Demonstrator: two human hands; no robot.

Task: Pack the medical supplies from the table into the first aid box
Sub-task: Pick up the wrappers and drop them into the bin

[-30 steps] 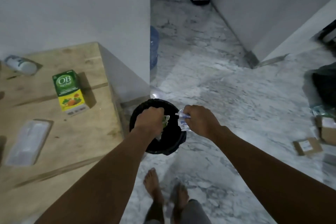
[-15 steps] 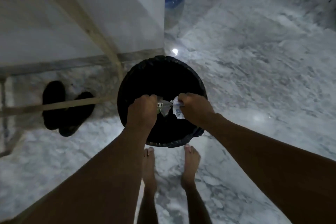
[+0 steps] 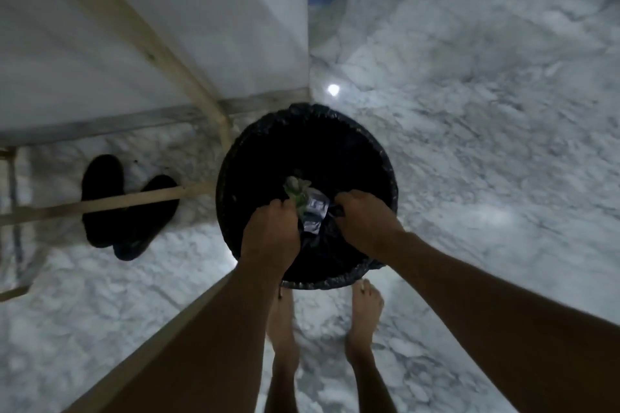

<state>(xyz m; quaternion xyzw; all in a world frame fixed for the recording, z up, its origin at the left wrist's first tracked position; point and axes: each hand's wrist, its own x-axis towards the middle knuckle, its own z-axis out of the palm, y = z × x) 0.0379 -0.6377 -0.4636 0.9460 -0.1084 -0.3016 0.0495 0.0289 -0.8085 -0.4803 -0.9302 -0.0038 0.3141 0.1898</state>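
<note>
Hovering over black-lined bin (image 3: 355, 144), left hand (image 3: 271, 231) clutching crumpled wrappers (image 3: 310, 208), right hand (image 3: 364, 221) curled, grip unclear

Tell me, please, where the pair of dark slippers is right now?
In the head view, the pair of dark slippers lies on the marble floor under the wooden table frame, left of the black-lined round bin.

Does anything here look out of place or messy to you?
Nothing is spilled. The odd part: no first aid box or table top is in view. Both hands, left hand and right hand, hover over a black-lined bin, with crumpled wrappers between them. Dark slippers lie under the table frame.
</note>
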